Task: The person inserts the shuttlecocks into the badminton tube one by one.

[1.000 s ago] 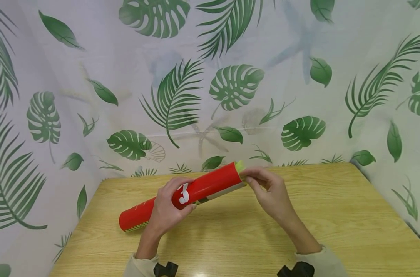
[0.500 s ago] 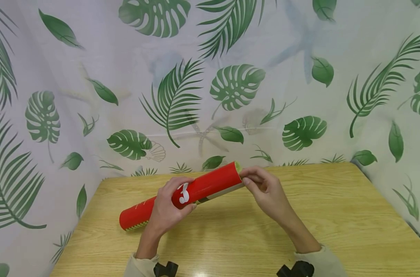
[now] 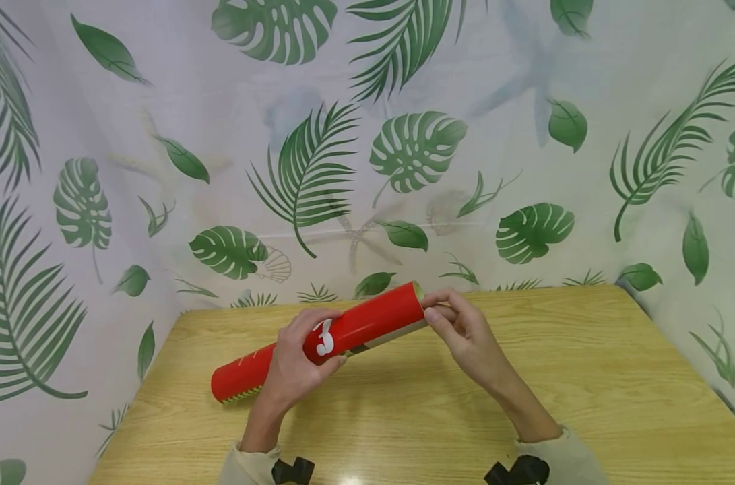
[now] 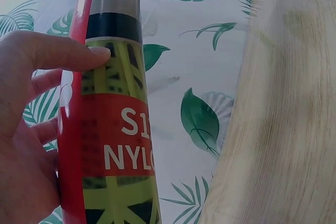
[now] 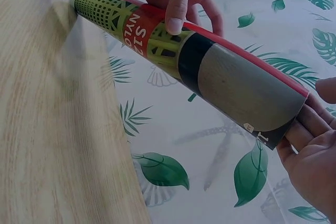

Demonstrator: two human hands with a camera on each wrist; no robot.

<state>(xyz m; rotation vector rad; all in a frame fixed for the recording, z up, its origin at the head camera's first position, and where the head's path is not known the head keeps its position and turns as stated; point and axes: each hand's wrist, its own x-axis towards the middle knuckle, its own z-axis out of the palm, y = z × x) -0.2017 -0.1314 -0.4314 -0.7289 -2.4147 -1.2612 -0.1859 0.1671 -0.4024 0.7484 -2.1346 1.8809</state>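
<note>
A long red shuttlecock tube [image 3: 376,315] slants up to the right, its lower end at the table. My left hand [image 3: 294,360] grips it around the middle, thumb along the near side. At the raised end is my right hand [image 3: 473,350], index finger at the mouth and thumb by the rim. In the right wrist view, the fingers [image 5: 304,132] of that hand reach in at the tube's end, with the thumb apart. The label [image 4: 118,135] reads "S12" and "NYL…" over a yellow-green print. A thin yellow-green edge shows at the mouth; the tube's inside is hidden.
A light wooden table [image 3: 585,377] lies beneath both hands. Behind it hangs a white cloth [image 3: 355,81] printed with green leaves. Black straps with mounts [image 3: 293,470] sit on both wrists over beige sleeves.
The yellow-green shuttlecock edge that stuck out of the mouth has gone inside, pushed by my right fingers, which have followed it into the end. My left grip stays the same.
</note>
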